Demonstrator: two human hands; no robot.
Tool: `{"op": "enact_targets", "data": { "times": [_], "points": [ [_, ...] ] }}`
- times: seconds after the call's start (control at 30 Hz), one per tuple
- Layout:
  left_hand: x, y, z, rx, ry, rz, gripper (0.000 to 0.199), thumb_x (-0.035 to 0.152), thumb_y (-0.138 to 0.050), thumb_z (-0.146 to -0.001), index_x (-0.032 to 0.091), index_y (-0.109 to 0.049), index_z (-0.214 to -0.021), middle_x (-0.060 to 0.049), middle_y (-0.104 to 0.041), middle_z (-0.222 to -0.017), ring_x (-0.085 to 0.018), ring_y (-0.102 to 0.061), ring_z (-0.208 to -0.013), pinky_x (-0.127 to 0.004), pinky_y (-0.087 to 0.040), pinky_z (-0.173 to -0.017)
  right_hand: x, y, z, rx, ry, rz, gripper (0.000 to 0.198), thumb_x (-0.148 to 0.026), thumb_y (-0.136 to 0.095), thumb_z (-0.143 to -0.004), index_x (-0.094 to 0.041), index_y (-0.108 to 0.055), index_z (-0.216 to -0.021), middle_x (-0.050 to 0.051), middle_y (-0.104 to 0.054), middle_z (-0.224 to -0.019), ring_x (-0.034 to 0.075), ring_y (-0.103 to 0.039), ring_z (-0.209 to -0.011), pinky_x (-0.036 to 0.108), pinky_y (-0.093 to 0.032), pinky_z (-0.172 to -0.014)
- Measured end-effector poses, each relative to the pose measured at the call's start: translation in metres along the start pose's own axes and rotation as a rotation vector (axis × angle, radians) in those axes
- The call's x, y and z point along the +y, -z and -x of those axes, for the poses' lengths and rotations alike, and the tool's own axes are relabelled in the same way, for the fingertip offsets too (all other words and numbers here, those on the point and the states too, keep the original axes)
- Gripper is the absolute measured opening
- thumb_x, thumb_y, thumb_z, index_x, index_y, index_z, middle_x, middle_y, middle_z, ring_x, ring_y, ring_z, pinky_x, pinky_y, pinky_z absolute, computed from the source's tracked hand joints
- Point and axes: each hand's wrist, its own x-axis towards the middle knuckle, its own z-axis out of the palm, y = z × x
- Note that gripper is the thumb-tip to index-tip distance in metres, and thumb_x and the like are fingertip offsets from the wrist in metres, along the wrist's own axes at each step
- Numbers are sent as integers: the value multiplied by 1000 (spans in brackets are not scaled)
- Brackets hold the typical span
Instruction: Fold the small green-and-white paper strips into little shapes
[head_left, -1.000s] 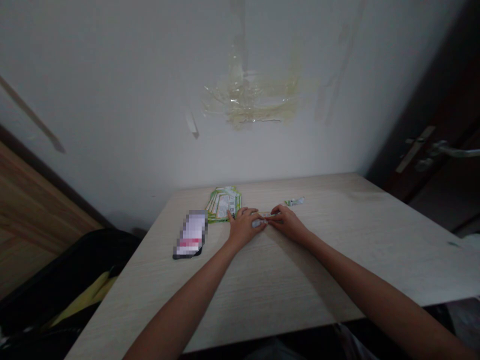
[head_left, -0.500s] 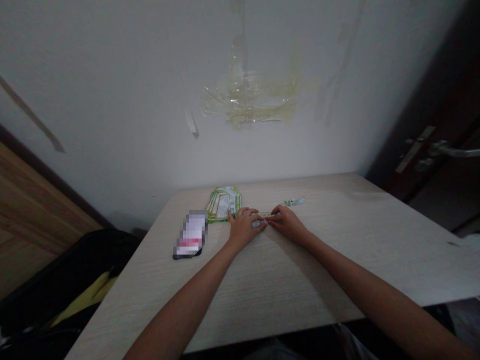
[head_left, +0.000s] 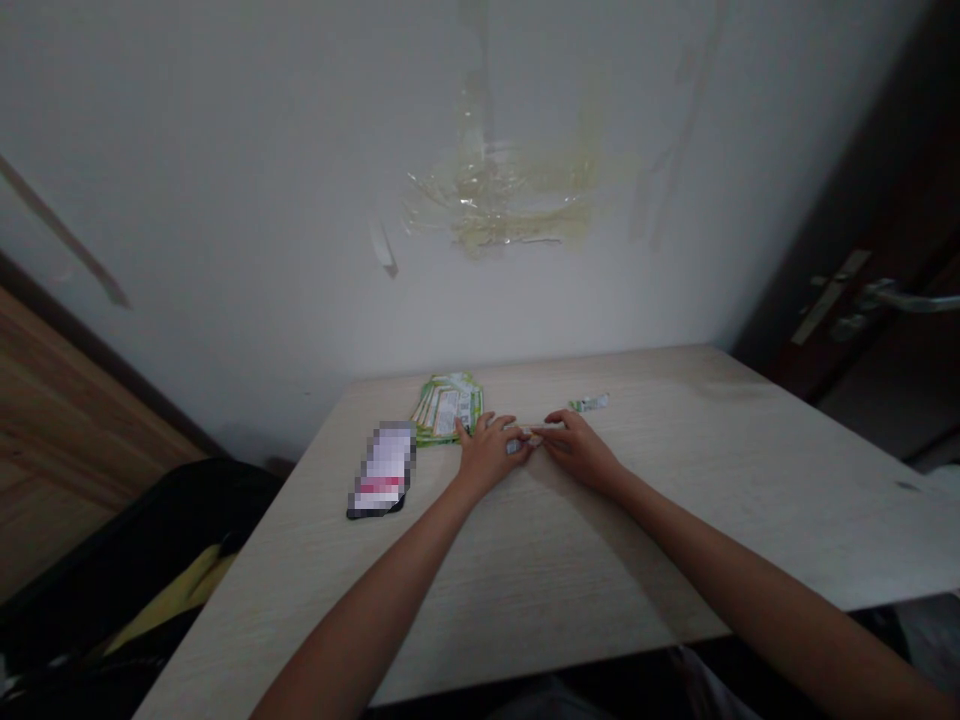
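Observation:
On the table, my left hand (head_left: 489, 455) and my right hand (head_left: 583, 455) meet at a small, narrow printed wrapper (head_left: 534, 431), which looks folded into a strip. The left thumb and fingers pin its left part, while the pinched right fingertips grip its right end. Much of the wrapper is covered by the fingers. Beside the left hand lies a fanned stack of green and white printed wrappers (head_left: 448, 408). Beyond the right hand there is a small strip of the same green and white material (head_left: 590, 403).
A phone (head_left: 382, 468) with a blurred screen lies left of my hands on the pale wooden table (head_left: 480, 600). The wall (head_left: 300, 200) with old tape stands behind. A dark bag (head_left: 172, 520) is off the left edge; a door handle (head_left: 900, 298) shows at right.
The right fingertips have shifted slightly on the wrapper, and its visible part looks narrower. My left hand stays almost in place.

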Motion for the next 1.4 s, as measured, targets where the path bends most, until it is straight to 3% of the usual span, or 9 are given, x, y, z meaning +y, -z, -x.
{"op": "enact_targets", "data": {
  "times": [0.17,0.4,0.67,0.87,1.2,1.4],
  "points": [
    [0,1,0,-15,12,-4,25,55,-58,-88,40,-70,-104,4,-58,-139,-32,-35,-138,-78,0,-109,-6,3,5,-26,3,33,21,-27,-63,-89,-29,-77,-105,11,-59,-113,23,-57,-104,40,-48,-93],
    [-1,0,-1,-34,-9,0,25,53,-61,-86,39,-69,-104,4,-57,-141,-32,-36,-138,-77,-1,-110,-4,2,4,-1,-141,126,17,-32,-67,-86,-31,-79,-97,9,-59,-103,22,-55,-99,38,-46,-92],
    [-3,-2,-1,-11,-54,-7,25,53,-60,-87,37,-69,-103,3,-59,-138,-30,-37,-138,-72,0,-113,-9,6,4,23,-255,263,17,-35,-65,-87,-29,-80,-93,10,-60,-95,24,-54,-95,36,-46,-83],
    [-2,-3,-1,-8,-50,-7,24,54,-60,-87,37,-69,-101,3,-59,-137,-30,-38,-137,-72,1,-114,-9,8,2,16,-321,266,21,-30,-64,-87,-25,-79,-101,13,-59,-96,27,-54,-95,38,-46,-83],
    [1,-1,0,-10,-59,-30,27,56,-55,-89,37,-69,-102,4,-59,-138,-30,-38,-138,-76,-3,-112,-14,9,2,16,-330,302,23,-29,-58,-91,-23,-77,-102,11,-60,-97,23,-56,-95,33,-46,-85],
    [-1,-5,1,22,-59,-46,23,53,-57,-89,38,-69,-103,6,-60,-137,-31,-39,-137,-77,-3,-111,-15,7,-2,-15,-219,234,20,-25,-59,-90,-21,-75,-102,9,-61,-105,20,-58,-100,30,-46,-89]
  ]
}}
